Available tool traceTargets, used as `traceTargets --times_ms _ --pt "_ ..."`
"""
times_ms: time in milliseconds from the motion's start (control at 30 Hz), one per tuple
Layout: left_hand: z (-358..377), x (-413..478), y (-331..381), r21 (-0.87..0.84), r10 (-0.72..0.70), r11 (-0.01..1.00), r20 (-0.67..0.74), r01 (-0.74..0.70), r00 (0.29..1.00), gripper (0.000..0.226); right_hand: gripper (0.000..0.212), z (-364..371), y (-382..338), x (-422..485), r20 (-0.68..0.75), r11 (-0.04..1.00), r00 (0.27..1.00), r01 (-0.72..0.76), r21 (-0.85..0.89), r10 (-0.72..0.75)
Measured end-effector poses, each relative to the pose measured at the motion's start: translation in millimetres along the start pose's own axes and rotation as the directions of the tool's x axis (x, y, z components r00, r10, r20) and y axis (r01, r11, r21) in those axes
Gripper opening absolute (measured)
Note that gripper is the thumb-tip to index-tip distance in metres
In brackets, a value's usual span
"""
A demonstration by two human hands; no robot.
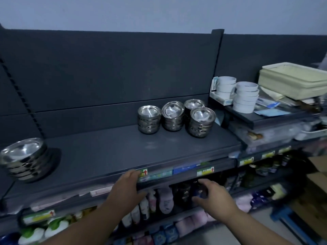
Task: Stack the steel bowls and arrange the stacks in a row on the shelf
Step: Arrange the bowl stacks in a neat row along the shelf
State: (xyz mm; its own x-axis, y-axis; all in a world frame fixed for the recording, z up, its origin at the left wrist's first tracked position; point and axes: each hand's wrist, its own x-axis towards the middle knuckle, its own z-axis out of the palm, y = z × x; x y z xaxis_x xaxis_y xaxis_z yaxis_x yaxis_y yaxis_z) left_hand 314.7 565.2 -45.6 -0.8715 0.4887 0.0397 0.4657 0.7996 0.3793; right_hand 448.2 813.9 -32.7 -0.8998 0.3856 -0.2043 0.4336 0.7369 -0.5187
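Note:
Several stacks of steel bowls stand on the dark shelf (109, 151). One stack (149, 119) is at the middle, a second (172, 115) is to its right, a third (194, 105) is behind, and a fourth (202, 122) is furthest right in front. A separate larger stack (23, 159) sits at the shelf's far left. My left hand (128, 185) rests on the shelf's front edge, fingers over the price strip. My right hand (213, 195) hovers below the shelf edge, fingers loosely spread, holding nothing. Both hands are well away from the bowls.
To the right, a raised shelf holds white tape rolls (246, 96) and cream plastic trays (292, 76). Bottles and packets (164, 198) fill the lower shelves. Cardboard boxes (316, 175) stand at the far right. A blue stool (284, 216) is on the floor.

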Motion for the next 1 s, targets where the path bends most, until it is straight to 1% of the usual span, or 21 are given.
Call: traceTargets --times_ms 200,300,400,533,600,633,700,767,867,1000 --pt "9 77 2 -0.084 -0.036 0.996 -0.038 0.033 0.999 0.066 0.062 -15 -1 60 -0.058 0.998 0.998 0.006 0.060 -0.003" --pt "5 127 -11 -0.118 -0.089 0.990 -0.057 0.082 0.994 0.065 0.062 -22 -19 109 -0.084 0.996 0.996 0.027 0.084 -0.020" --pt "-1 173 -29 -0.128 -0.161 0.980 -0.048 0.154 0.986 0.070 0.062 -28 -43 159 -0.071 0.996 0.996 0.052 0.071 -0.047" --pt "-7 224 -46 -0.147 -0.234 0.963 -0.040 0.226 0.971 0.083 0.064 -26 -71 219 -0.110 0.995 0.990 0.092 0.024 -0.089" --pt "-10 244 -48 -0.221 -0.247 0.947 -0.041 0.232 0.968 0.089 0.067 -21 -81 243 -0.083 0.992 0.990 0.120 0.030 -0.117" --pt "-11 251 -48 -0.297 -0.243 0.929 -0.044 0.220 0.969 0.090 0.068 -19 -85 252 -0.057 0.989 0.989 0.139 0.038 -0.137" --pt "-11 262 -48 -0.449 -0.219 0.877 -0.065 0.168 0.974 0.089 0.072 -11 -93 268 -0.005 0.981 0.985 0.171 0.097 -0.171" --pt "-10 268 -49 -0.534 -0.216 0.830 -0.036 0.164 0.976 0.090 0.079 -3 -100 280 0.039 0.965 0.978 0.196 0.173 -0.205" --pt "-5 269 -47 -0.576 -0.213 0.796 0.025 0.188 0.977 0.086 0.088 6 -106 295 0.071 0.936 0.957 0.259 0.237 -0.282" --pt "3 269 -44 -0.616 -0.264 0.760 -0.002 0.206 0.965 0.090 0.093 9 -108 305 0.052 0.896 0.940 0.303 0.324 -0.337"
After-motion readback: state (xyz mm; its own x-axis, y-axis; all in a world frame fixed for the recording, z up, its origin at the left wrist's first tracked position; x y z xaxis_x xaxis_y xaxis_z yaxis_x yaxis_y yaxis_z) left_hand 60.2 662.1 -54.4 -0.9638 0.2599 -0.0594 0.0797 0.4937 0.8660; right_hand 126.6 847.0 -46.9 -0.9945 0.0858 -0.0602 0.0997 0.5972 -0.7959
